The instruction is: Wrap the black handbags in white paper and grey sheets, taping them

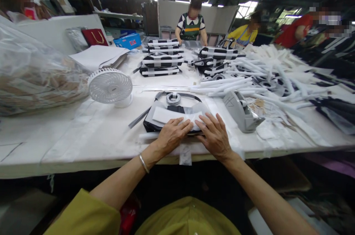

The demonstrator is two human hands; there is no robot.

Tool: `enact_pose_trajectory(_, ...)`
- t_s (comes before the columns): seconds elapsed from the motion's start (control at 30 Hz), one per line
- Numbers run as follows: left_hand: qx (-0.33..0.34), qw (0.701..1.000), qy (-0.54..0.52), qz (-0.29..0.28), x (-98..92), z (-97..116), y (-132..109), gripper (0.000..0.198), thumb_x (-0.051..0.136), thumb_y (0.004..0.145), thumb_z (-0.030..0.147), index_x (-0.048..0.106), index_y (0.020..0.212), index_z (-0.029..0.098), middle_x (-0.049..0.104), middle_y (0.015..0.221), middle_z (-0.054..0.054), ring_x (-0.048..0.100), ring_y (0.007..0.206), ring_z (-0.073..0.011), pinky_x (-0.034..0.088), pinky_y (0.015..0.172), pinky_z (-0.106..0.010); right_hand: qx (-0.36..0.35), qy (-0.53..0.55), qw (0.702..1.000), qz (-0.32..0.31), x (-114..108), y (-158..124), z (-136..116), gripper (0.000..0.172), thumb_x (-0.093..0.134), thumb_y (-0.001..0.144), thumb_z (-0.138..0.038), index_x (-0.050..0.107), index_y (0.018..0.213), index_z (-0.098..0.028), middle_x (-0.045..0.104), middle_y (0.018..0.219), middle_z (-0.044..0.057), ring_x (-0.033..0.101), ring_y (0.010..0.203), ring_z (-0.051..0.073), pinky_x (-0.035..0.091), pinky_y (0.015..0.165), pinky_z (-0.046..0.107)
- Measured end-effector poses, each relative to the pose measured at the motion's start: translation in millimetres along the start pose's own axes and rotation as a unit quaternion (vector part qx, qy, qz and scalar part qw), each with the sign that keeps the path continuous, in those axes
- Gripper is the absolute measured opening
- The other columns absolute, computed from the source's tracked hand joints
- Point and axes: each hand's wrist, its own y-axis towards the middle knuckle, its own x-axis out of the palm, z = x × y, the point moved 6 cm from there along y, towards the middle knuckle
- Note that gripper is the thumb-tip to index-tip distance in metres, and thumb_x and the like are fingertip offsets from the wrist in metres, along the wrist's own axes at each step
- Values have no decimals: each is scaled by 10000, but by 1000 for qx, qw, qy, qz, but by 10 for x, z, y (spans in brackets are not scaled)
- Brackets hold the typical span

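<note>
A black bag lies flat near the table's front edge, with a white sheet over its top. My left hand rests on the sheet's lower edge, fingers stretched and pointing right. On the right end of the bag lies my right hand, its fingers spread over white material. The two hands are close together but apart. Behind the sheet sit a grey wrapped coil and a dark strap curving round it. A white strip shows under the bag's front.
A white fan stands left, beside a large plastic sack. At right are a grey tape dispenser and heaped white rolls. Stacked wrapped bags lie farther back. A person stands across the table; others are at the sides.
</note>
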Motion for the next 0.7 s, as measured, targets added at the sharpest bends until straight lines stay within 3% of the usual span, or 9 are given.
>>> enact_pose_trajectory(0.1, 39, 999, 1, 14, 0, -14, 50, 325, 550, 975, 192, 558, 1298, 154, 632, 1304, -82, 568, 1202, -271, 474, 1000, -424, -17, 24, 999, -39, 136, 51, 41, 343, 652, 914, -230, 614, 1251, -187, 687, 1201, 74, 585, 1149, 252, 383, 1088, 453)
enact_pose_trajectory(0.2, 64, 997, -19, 41, 44, -18, 58, 303, 508, 971, 130, 574, 1267, 122, 636, 1297, -80, 499, 1306, -280, 384, 1132, -452, 9, 17, 1000, -17, 184, 39, 46, 291, 624, 933, -219, 630, 1222, -184, 710, 1150, 69, 613, 1089, 243, 422, 1027, 442)
enact_pose_trajectory(0.27, 58, 996, -33, 58, 92, -29, 36, 330, 493, 953, 82, 566, 1274, 95, 619, 1327, -95, 480, 1333, -275, 383, 1143, -425, 22, 18, 1000, -5, 152, -7, -4, 295, 610, 942, -210, 623, 1234, -176, 705, 1174, 75, 604, 1126, 253, 394, 1064, 468)
enact_pose_trajectory(0.37, 45, 996, -57, 61, 151, -46, -5, 377, 464, 942, 51, 543, 1307, 98, 591, 1372, -110, 517, 1308, -245, 422, 1118, -394, -7, 55, 998, -5, 56, -151, -206, 313, 613, 940, -195, 611, 1254, -189, 683, 1237, 68, 550, 1237, 257, 323, 1144, 503)
enact_pose_trajectory(0.47, 41, 995, -81, 49, 163, -63, -20, 392, 452, 943, 54, 539, 1317, 127, 585, 1384, -106, 527, 1305, -226, 425, 1122, -396, -71, 124, 989, -46, 60, -342, -503, 310, 597, 951, -223, 611, 1260, -202, 676, 1252, 56, 530, 1261, 234, 348, 1142, 459)
enact_pose_trajectory(0.6, 35, 993, -98, 51, 145, -92, -2, 412, 453, 921, 29, 542, 1311, 129, 603, 1363, -107, 542, 1292, -212, 437, 1114, -393, -38, 178, 980, -86, 234, -403, -675, 333, 524, 964, -191, 600, 1287, -163, 666, 1238, 95, 567, 1148, 235, 445, 1016, 415)
enact_pose_trajectory(0.7, 31, 992, -110, 53, 160, -109, 13, 412, 477, 915, 29, 544, 1308, 135, 618, 1345, -100, 557, 1275, -209, 448, 1103, -389, 1, 196, 976, -95, 348, -288, -667, 236, 539, 944, -168, 670, 1139, -193, 708, 1029, 79, 586, 941, 217, 472, 858, 393)
